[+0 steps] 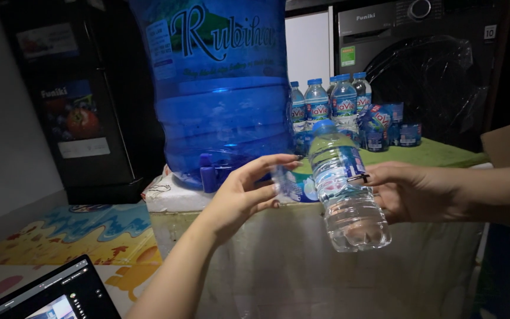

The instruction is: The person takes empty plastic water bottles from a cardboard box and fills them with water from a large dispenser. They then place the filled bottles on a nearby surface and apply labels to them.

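Large blue water jug (219,88): stood upright on a white foam box (172,198), taken here as the landmark; a blue tap (209,172) is seen at its lower front.

Dark front-loading washing machine (426,65): placed behind and to the right of the jug, its door covered with clear plastic film.

Dark refrigerator (72,100): stood to the left of the jug, against the wall.

Tabletop (438,153): covered in green, set to the right of the jug and in front of the washing machine.

Patterned floor mat (72,233): laid below and to the left of the jug.

Laptop (54,292): seen well below and left of the jug, at the frame's bottom edge, its screen lit.

Group of small bottles (332,103): blue-capped, stood upright just right of the jug on the tabletop, with blue packets (388,127) beside them.

Clear plastic water bottle (346,189): held tilted in the air in front of and to the right of the jug, blue cap uppermost, blue label around its upper half.

Right hand (411,192): closed around the far side of the clear plastic water bottle, gripping it at label height.

Left hand (249,192): raised in front of the jug's base, fingers spread and curved toward the bottle. A small clear piece appears at its fingertips; whether it is pinched cannot be told.
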